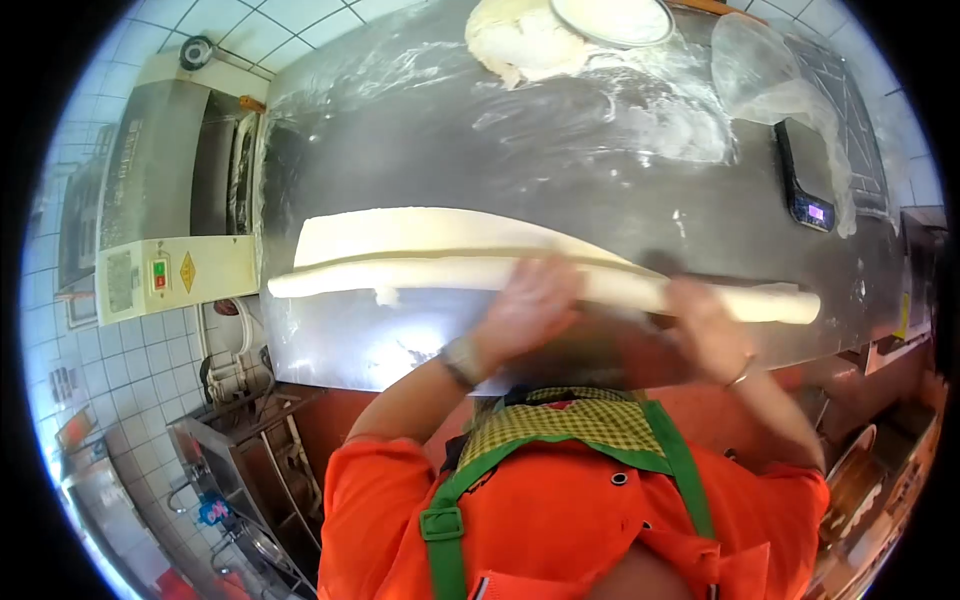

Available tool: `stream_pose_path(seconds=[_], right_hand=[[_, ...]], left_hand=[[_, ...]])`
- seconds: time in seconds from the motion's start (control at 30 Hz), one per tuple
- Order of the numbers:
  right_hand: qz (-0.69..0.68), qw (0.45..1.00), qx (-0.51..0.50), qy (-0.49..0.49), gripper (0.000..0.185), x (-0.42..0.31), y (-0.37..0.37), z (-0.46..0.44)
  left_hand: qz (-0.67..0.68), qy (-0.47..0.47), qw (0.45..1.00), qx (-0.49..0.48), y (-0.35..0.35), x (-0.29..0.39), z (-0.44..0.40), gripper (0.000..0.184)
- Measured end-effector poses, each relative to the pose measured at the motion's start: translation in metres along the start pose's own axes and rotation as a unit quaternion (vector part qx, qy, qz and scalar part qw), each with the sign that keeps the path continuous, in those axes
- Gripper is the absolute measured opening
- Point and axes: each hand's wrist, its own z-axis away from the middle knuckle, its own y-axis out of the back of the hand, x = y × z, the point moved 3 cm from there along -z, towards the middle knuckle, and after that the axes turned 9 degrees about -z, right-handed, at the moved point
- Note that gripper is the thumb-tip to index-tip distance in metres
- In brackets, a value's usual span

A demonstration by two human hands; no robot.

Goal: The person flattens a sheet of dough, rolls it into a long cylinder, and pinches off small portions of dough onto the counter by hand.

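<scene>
A long roll of pale dough (pixel 400 273) lies across the front of the steel table, and a flat sheet of the same dough (pixel 390 230) spreads out behind its left and middle part. My left hand (pixel 540 295) rests on top of the roll near its middle, its fingers laid over the dough and partly blurred. Farther right, my right hand (pixel 705 325) touches the front of the roll, blurred by motion, so its finger positions are unclear. A small dough scrap (pixel 387 296) sits just in front of the roll.
The floury steel table (pixel 400 150) holds a dough mass (pixel 515 40) and a round container (pixel 615 15) at the back. A digital scale (pixel 806 175) and clear plastic sheeting (pixel 755 70) lie at the right. A machine with red and green buttons (pixel 215 270) stands left.
</scene>
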Motion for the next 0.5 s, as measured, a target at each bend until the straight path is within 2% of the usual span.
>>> stream_pose_path(seconds=[0.03,0.07,0.1,0.17,0.2,0.23,0.27,0.3,0.37,0.43,0.47,0.5], right_hand=[[-0.011,0.999,-0.025,0.029,0.066,-0.046,-0.019,-0.027],[-0.024,0.997,-0.051,0.057,0.064,-0.092,-0.038,-0.055],[-0.023,0.998,-0.018,0.062,0.066,-0.125,-0.061,-0.083],[-0.015,0.998,0.009,0.063,0.068,-0.154,-0.096,-0.121],[0.043,0.999,0.022,-0.01,0.07,-0.153,-0.104,-0.145],[0.098,0.991,0.037,-0.08,0.072,-0.152,-0.106,-0.168],[0.13,0.984,0.041,-0.111,0.074,-0.146,-0.098,-0.183],[0.173,0.974,0.087,-0.117,0.072,-0.134,-0.097,-0.194],[0.175,0.965,0.153,-0.121,0.059,-0.118,-0.08,-0.217],[0.211,0.949,0.179,-0.149,0.058,-0.113,-0.068,-0.239],[0.237,0.934,0.205,-0.17,0.057,-0.116,-0.062,-0.244],[0.148,0.954,0.209,-0.156,0.055,-0.123,-0.064,-0.242]], left_hand=[[-0.01,0.037,0.999,-0.009,0.019,-0.03,0.04,0.046],[0.011,0.162,0.976,-0.143,0.02,-0.069,0.095,0.054],[-0.137,0.162,0.977,-0.002,0.035,-0.094,0.145,0.061],[-0.215,0.314,0.922,-0.071,0.053,-0.155,0.211,0.069],[-0.212,0.332,0.915,-0.087,0.054,-0.186,0.238,0.071],[-0.22,0.284,0.929,-0.088,0.061,-0.207,0.245,0.07],[-0.229,0.233,0.941,-0.086,0.063,-0.23,0.242,0.07],[-0.226,0.231,0.944,-0.059,0.073,-0.246,0.22,0.068],[-0.228,0.229,0.946,-0.033,0.091,-0.278,0.175,0.064],[-0.232,0.229,0.945,-0.017,0.091,-0.302,0.16,0.063],[-0.225,0.185,0.957,-0.001,0.089,-0.307,0.16,0.065],[-0.222,0.138,0.965,0.017,0.088,-0.315,0.157,0.067]])
